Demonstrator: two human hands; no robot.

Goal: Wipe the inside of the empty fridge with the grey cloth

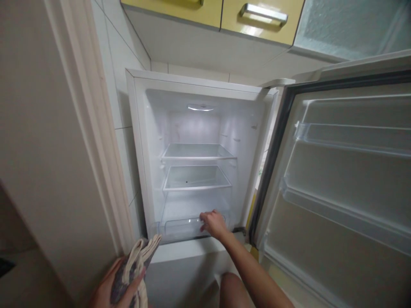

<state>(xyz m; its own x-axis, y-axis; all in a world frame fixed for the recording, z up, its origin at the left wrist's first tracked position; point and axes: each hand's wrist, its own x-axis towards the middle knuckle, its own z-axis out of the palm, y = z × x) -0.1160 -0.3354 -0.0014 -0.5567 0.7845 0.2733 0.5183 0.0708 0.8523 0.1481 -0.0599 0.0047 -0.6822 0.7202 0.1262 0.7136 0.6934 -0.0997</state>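
An open white fridge (141, 171) stands in front of me, its lit inside bare. My right hand (212, 223) reaches in low, fingers curled over the front edge of the clear bottom drawer (180, 226). My left hand (112, 288) stays at the lower left, closed round a bunched grey and cream cloth (136, 265), held just outside the fridge's lower left corner. Two glass shelves (195, 158) sit above the drawer.
The fridge door (340, 188) is swung wide to the right, with bare clear door racks. Yellow cabinets (257, 17) with metal handles hang overhead. A cream wall and door frame (93, 141) close in on the left. My knee (233, 291) shows at the bottom.
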